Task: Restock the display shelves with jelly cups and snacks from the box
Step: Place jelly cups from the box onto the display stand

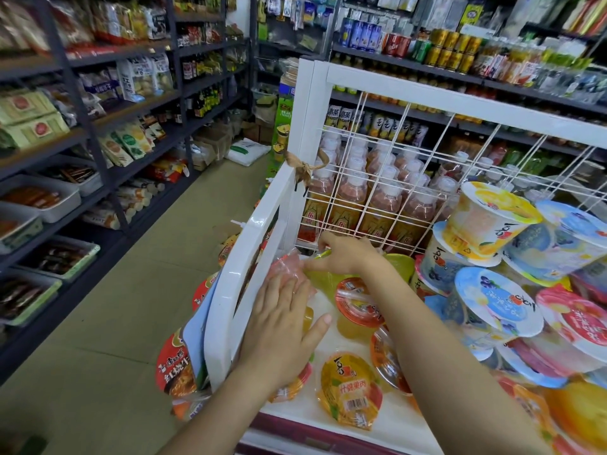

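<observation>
The left hand lies flat, fingers straight and spread, pressing on a pink jelly cup at the far left of the white display shelf, seemingly to steady it against the white side frame so it cannot slide off the edge. The right hand reaches across further back, its fingers curled to pinch the rim of a green jelly cup, probably nudging it into the back corner beside the wire grid. Around them other jelly cups sit loosely: an orange-lidded one just right of the green, and a yellow fruit cup nearer the front edge, apart from the rest. To the right, larger pudding tubs are heaped in tilted layers, which looks unstable if bumped. Bottled drinks stand behind the grid. The box is not in view.
</observation>
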A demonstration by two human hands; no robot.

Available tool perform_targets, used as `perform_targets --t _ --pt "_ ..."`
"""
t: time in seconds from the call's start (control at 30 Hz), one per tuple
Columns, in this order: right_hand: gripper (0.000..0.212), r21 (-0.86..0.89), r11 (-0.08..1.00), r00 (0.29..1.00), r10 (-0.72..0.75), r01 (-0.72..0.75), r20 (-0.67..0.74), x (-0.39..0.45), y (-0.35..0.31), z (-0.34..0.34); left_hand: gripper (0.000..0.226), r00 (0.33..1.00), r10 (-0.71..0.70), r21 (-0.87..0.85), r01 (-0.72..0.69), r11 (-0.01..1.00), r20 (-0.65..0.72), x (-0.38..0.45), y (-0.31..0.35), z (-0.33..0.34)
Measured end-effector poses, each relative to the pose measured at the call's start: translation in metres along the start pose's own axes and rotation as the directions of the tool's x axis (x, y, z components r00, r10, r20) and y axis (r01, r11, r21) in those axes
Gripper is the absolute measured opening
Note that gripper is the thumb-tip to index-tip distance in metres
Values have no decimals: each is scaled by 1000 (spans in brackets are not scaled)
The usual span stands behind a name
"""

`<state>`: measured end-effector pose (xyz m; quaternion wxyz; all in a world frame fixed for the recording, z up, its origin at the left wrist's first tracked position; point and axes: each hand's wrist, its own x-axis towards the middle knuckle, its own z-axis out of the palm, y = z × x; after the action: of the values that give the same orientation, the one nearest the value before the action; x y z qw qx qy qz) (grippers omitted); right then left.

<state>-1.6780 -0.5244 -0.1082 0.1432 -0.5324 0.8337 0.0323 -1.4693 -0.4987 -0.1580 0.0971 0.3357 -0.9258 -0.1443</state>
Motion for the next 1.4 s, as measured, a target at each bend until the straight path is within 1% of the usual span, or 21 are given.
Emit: perform_targets --t 0.1,0.17,0.27,0.37,0.43,0.57,0.67,0.77,0.97,1.13,1.2,1.3,1.4 --pt "63 -7 1000 1000 3 -3 2 0 -2 -1 89 1000 -1 10 1 1000 0 0 0 1" --pt "61 38 999 1000 -8 9 -30 0 0 -1 89 1000 1 12 -1 1000 2 0 0 1" --pt "65 201 979 994 -18 39 -104 0 7 0 86 1000 4 13 -4 1000 -3 0 -1 1" --pt "67 399 913 980 -2 82 -197 -2 13 2 83 1000 1 13 -1 1000 -1 0 0 2" --pt "66 434 896 967 22 94 -253 -5 16 3 84 1000 -6 19 6 1000 4 1 0 2" --pt "67 359 927 948 10 111 -319 -6 16 3 84 1000 -6 25 6 1000 -4 2 -1 4" --pt "59 256 956 925 -37 143 -379 -4 16 7 86 1000 0 18 1 1000 -22 2 -1 5" --pt "55 274 948 895 -26 163 -445 -6 17 9 86 1000 -3 22 4 1000 -26 1 -1 6" --pt "55 147 982 921 -50 115 -386 -8 7 9 87 1000 -10 29 10 1000 -27 2 -1 7" --pt "63 -25 997 929 -73 68 -362 -14 4 5 90 1000 -14 31 15 999 -20 2 -1 7" --pt "63 -31 998 933 -60 52 -355 -15 5 5 89 1000 -9 21 9 1000 -27 2 -1 7" --pt "64 10 999 927 -29 35 -375 -12 0 8 87 999 -3 24 4 1000 -42 2 -1 7" --pt "70 46 999 930 -4 22 -368 -8 -7 9 86 999 -6 22 7 1000 -51 2 -2 8"
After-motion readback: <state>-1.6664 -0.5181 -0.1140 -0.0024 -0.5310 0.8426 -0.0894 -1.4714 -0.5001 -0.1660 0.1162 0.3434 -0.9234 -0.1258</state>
